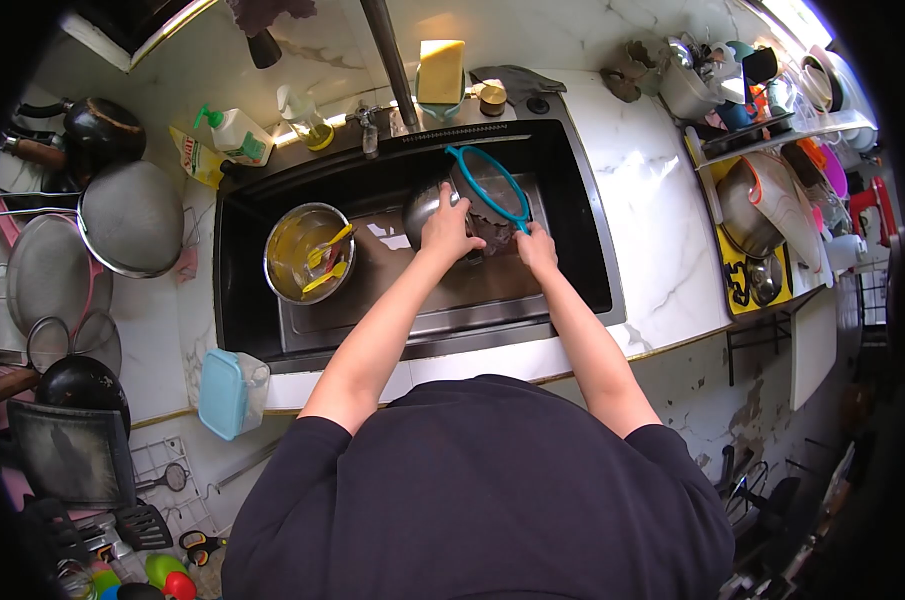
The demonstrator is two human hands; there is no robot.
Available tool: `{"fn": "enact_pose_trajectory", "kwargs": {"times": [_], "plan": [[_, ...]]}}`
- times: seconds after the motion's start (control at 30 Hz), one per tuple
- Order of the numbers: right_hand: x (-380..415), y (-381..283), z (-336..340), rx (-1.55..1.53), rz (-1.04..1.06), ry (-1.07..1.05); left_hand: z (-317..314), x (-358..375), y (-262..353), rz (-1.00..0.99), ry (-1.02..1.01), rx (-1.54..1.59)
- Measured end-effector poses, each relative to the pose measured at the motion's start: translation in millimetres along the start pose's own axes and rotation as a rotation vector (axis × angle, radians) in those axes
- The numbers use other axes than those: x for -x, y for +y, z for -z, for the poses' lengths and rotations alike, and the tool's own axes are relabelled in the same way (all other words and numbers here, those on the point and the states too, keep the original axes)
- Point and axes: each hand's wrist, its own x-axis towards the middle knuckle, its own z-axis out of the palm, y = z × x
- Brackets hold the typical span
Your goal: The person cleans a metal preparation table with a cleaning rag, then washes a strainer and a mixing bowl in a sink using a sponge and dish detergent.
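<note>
Over the dark sink [442,335], my right hand [535,250] is closed round the handle of a strainer with a blue rim [494,185]. The strainer is tilted, its mesh facing the left side. My left hand [446,232] grips a metal bowl [417,213] beside the strainer, thumb and fingers on either side of its edge. Much of that bowl is hidden by the hand. At the sink's left stands another metal bowl [294,285] with a yellowish residue and yellow-handled utensils [327,275] inside.
A faucet [369,135] rises behind the sink, with a sponge [441,72], a spray bottle [305,120] and a green-pump bottle [240,135] along the back. A blue-lidded container [229,393] sits at the front left edge. Large sieves [132,218] hang left; a loaded dish rack [787,130] stands right.
</note>
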Motion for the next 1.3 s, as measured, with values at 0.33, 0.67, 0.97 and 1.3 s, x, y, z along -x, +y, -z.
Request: {"fn": "enact_pose_trajectory", "kwargs": {"times": [0.33, 0.67, 0.97, 1.3], "plan": [[0.9, -2.1, 2.4, 0.000, -0.012, -0.003, 1.6, -0.9, 0.3, 0.011, -0.005, 0.034], [-1.8, 0.9, -1.0, -0.010, -0.001, 0.001, 11.6, 13.0, -23.1, 0.009, 0.038, 0.079], [-3.5, 1.0, -8.9, -0.055, 0.142, -0.116, 19.4, 55.5, -88.8, 0.041, 0.163, 0.192], [11.1, -4.3, -9.4, -0.108, 0.339, -0.052, -11.6, 85.5, -122.2, 0.230, 0.271, 0.102]]}}
